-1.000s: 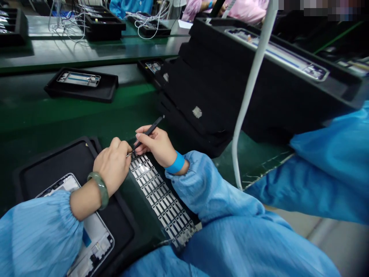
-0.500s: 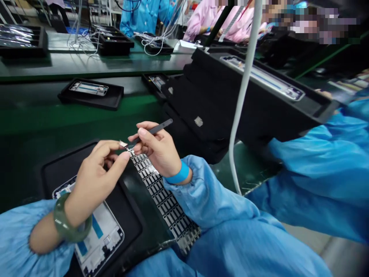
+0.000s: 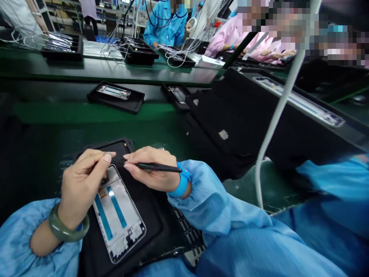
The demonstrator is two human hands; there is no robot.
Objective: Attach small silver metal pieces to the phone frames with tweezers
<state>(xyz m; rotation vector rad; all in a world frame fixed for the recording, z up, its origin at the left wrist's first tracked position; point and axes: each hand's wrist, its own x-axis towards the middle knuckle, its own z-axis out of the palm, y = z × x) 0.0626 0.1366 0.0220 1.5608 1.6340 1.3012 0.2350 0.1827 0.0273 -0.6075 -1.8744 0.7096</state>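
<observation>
My right hand (image 3: 155, 165) grips black tweezers (image 3: 160, 167), their tip pointing left toward my left hand. My left hand (image 3: 85, 175) has thumb and index finger pressed together above the upper left of a phone frame; whatever is between them is too small to make out. The phone frame (image 3: 131, 215), silver with two blue strips and an orange flex piece, lies tilted in a black tray (image 3: 155, 215). Partly under my right forearm is a sheet of small metal parts (image 3: 191, 234) in rows.
Two small black trays (image 3: 135, 103) (image 3: 186, 104) with phone frames stand farther back. To the right, a black cloth (image 3: 236, 127) lies by a larger tray holding another frame (image 3: 300, 102). A pale cable (image 3: 271, 134) hangs at the right. Co-workers (image 3: 165, 25) sit across the bench.
Both hands have come away from the sheet's far end to above the phone frame, and moved apart. The tweezers now lie nearly level. The view has swung left.
</observation>
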